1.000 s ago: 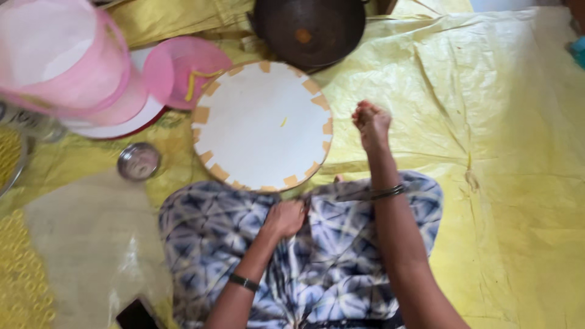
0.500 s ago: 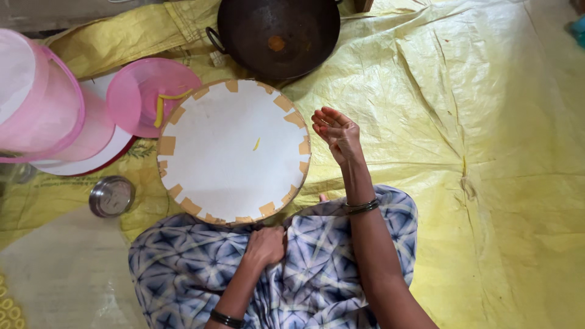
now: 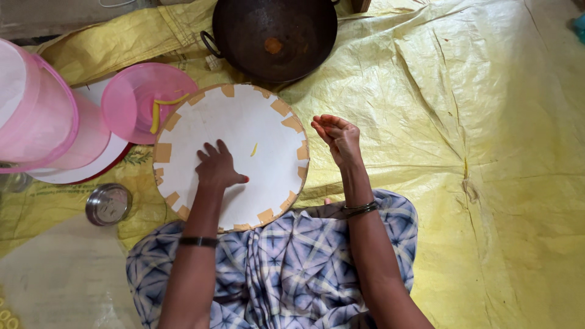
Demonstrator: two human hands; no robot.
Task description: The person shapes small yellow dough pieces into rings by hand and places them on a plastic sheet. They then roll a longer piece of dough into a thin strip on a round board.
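My left hand point(image 3: 218, 167) lies flat, fingers spread, on the round white board point(image 3: 244, 122) with tan tape tabs around its rim, a small yellow strip point(image 3: 253, 149) just beside it. My right hand point(image 3: 337, 137) hovers empty and loosely cupped off the board's right edge. A dark iron wok point(image 3: 274, 36) holding an orange bit sits beyond, a pink plastic bowl point(image 3: 137, 100) with yellow strips to the left, all on crinkled yellow tarpaulin point(image 3: 463, 122).

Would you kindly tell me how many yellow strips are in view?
3: one strip lies on the white board beside the left hand; a long strip and a curved strip lie in the pink lid. Others may be hidden.
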